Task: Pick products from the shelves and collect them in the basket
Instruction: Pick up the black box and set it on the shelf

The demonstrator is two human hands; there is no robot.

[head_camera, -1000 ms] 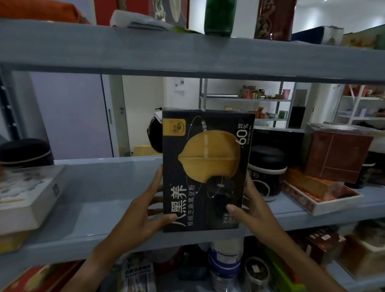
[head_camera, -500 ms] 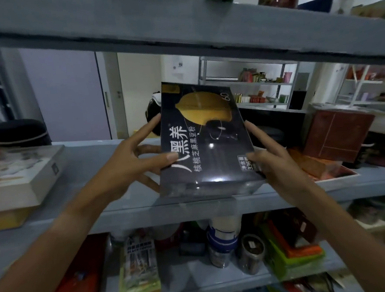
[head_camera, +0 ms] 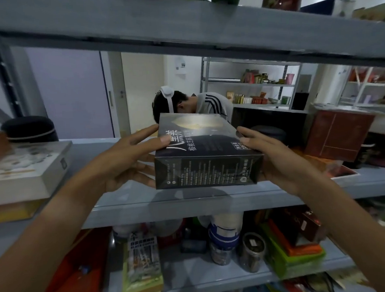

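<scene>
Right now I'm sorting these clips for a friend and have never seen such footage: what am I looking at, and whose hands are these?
There is no machine here. A camera worn on a person's head looks forward and down, so the two bare hands are the wearer's own. The left hand and right hand hold a dark box by its sides, tipped flat over the grey shelf. On that shelf lie a white box and a red box; jars and packets fill the shelf below. Another person bends down behind the rack. No basket shows.
</scene>
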